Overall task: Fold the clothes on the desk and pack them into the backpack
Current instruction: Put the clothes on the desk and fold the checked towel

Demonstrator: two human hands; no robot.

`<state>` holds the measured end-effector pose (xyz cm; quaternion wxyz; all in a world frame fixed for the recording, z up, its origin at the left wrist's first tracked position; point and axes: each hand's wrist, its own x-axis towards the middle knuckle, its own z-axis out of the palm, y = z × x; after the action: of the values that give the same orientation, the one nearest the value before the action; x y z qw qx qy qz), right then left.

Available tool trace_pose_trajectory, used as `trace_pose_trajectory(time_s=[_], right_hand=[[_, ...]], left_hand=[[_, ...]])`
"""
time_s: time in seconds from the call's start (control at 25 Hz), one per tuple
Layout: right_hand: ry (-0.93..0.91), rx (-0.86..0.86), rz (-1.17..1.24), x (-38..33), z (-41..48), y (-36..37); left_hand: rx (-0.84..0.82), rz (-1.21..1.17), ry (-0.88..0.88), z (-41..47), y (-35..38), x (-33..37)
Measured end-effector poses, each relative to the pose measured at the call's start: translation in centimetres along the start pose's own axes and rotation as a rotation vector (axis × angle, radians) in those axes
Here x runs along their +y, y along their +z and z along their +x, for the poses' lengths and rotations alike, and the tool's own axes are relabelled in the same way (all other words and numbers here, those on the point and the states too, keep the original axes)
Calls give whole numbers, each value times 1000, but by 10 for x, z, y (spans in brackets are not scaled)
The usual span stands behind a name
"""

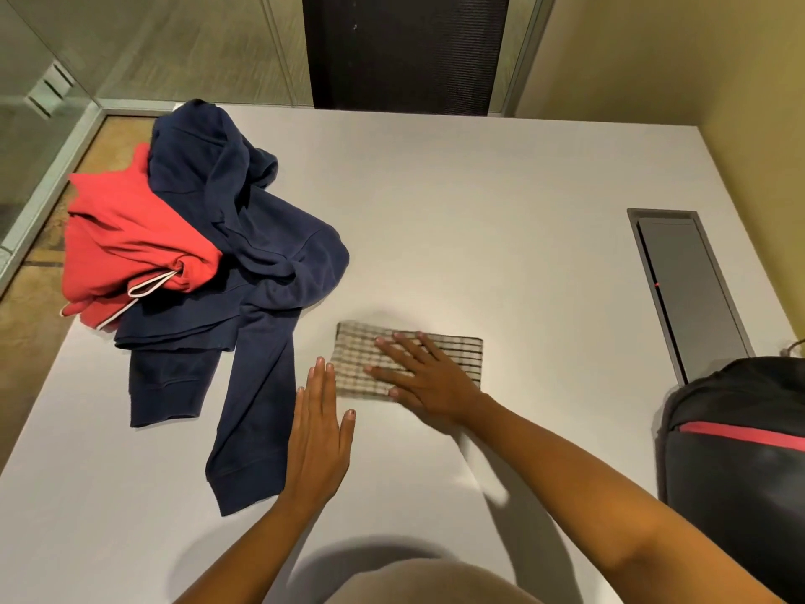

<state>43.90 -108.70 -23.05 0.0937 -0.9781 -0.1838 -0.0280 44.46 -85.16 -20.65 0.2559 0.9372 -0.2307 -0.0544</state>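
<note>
1. Bench: a pale grey surface is viewed from above. A dark rectangular hatch is set into it on the right side.
2. Checked cloth: a small beige cloth with a dark grid pattern is found folded into a flat rectangle. It lies on the bench near the middle, towards the near edge.
3. Right hand: it is laid palm-down on top of the checked cloth, with fingers straight and spread. The cloth is pressed flat, not gripped.
4. Left hand: it is laid flat on the bench with fingers straight and held together, the fingertips at the left edge of the checked cloth. Whether that edge is actually touched cannot be told. Nothing is held.
5. Navy hoodie: it is observed unfolded and crumpled on the left part of the bench. One sleeve is stretched towards the near edge, just beside the left hand.
6. Red garment: it is bunched at the far-left edge of the bench, overlapping the navy hoodie. White piping is seen along its hem.
7. Backpack: a black bag with a red stripe is recorded at the right edge of the view, near the hatch and well apart from the two unfolded garments. Only part of it is in view, and whether it is open cannot be told.
</note>
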Motion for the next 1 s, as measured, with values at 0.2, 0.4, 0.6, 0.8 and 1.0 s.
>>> trace_pose_trajectory(time_s=[0.2, 0.4, 0.6, 0.8, 1.0], right_hand=[[537, 127, -41, 56, -15, -10], [935, 198, -38, 119, -34, -17], [1247, 143, 14, 179, -63, -33], [1387, 113, 40, 212, -85, -44], [1388, 112, 49, 218, -89, -46]], left_hand=[[-82, 69, 52, 31, 26, 16], [-132, 286, 10, 67, 41, 24], [-121, 341, -21, 68, 46, 26], [-105, 314, -8, 68, 46, 27], [-101, 303, -22, 69, 47, 28]])
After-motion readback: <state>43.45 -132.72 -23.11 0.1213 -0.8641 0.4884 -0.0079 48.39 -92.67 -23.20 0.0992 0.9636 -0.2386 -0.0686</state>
